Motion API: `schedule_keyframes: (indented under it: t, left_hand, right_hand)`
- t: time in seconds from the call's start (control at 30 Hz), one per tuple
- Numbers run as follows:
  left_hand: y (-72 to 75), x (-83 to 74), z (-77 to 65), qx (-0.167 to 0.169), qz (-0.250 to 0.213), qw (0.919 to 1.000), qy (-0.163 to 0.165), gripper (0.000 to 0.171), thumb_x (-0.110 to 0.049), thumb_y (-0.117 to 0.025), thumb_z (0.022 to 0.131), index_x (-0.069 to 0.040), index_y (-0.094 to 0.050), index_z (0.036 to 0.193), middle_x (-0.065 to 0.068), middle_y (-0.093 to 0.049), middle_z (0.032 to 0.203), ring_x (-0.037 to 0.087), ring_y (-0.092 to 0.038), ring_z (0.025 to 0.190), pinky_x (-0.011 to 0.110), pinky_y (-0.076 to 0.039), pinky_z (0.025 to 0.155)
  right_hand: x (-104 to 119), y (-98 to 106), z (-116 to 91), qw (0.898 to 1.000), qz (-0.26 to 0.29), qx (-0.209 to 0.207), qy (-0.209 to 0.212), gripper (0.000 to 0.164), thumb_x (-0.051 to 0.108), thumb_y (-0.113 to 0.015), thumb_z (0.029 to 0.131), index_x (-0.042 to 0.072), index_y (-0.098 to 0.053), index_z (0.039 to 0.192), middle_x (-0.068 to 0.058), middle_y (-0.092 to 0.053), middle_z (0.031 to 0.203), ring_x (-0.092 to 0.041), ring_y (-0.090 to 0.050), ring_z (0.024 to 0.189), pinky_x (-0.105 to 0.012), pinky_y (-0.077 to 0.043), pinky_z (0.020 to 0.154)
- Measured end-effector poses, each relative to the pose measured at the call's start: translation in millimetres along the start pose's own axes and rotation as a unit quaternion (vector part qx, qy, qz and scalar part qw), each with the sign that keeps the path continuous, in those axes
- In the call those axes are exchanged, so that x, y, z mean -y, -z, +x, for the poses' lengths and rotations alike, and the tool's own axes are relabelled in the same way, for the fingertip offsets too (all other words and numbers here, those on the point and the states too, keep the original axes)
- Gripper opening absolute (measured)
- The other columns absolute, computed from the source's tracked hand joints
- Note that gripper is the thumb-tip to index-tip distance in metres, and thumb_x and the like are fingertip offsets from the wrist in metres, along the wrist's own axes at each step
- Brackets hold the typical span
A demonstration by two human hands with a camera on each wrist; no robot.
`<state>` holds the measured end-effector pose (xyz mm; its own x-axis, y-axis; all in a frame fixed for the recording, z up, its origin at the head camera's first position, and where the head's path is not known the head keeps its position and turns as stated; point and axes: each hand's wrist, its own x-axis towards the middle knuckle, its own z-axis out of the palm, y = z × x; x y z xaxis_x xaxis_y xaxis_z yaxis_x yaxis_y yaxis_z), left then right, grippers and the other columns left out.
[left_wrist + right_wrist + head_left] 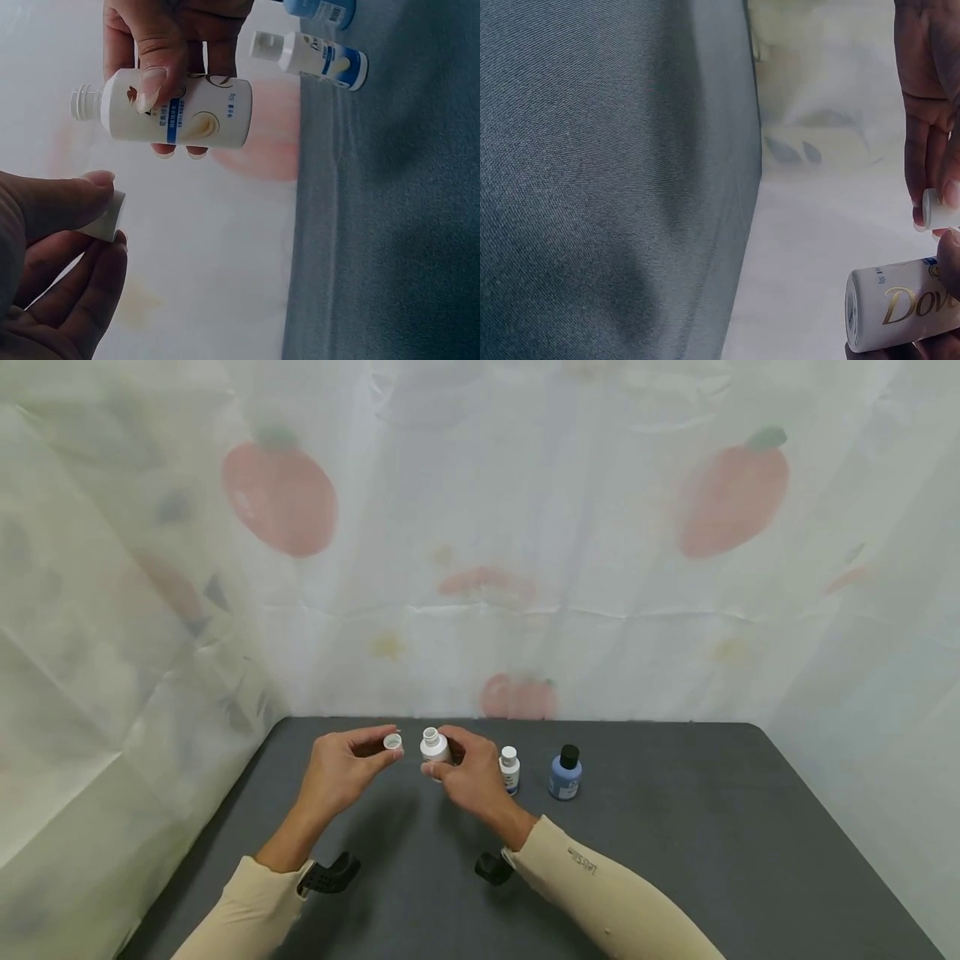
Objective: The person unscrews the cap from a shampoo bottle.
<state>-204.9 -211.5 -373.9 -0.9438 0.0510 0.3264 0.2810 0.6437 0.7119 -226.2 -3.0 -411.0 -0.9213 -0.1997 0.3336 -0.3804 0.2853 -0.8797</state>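
Clearly, I see the left hand (339,772) pinching a cap (393,742) and the right hand (474,777) gripping a bottle (433,747), its neck out of sight in my right wrist view.

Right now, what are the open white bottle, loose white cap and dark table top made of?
Open white bottle: probably smooth plastic with a soft sheen; its neck shows screw ridges. Loose white cap: likely smooth plastic too, with a thin, even rim. Dark table top: seems covered in matte woven cloth, because fine weave lines show up close; what's underneath is hidden.
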Motion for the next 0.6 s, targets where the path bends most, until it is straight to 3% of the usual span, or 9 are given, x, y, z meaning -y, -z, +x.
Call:
schedule_keyframes:
  t: [0.6]
  left_hand:
    - [-8.4,16.9,5.1,-0.012,0.022,0.9997,0.002,0.035,-0.015,-0.083,0.091,-0.008,-0.077,0.125,0.016,-0.079,0.114,0.031,-0.078,0.103,0.04,-0.066,0.081]
  right_hand:
    - [-13,-9,7,0.999,0.01,0.014,-0.031,0.043,0.008,-0.084,0.088,0.011,-0.071,0.128,-0.01,-0.076,0.114,-0.021,-0.072,0.098,-0.037,-0.061,0.087]
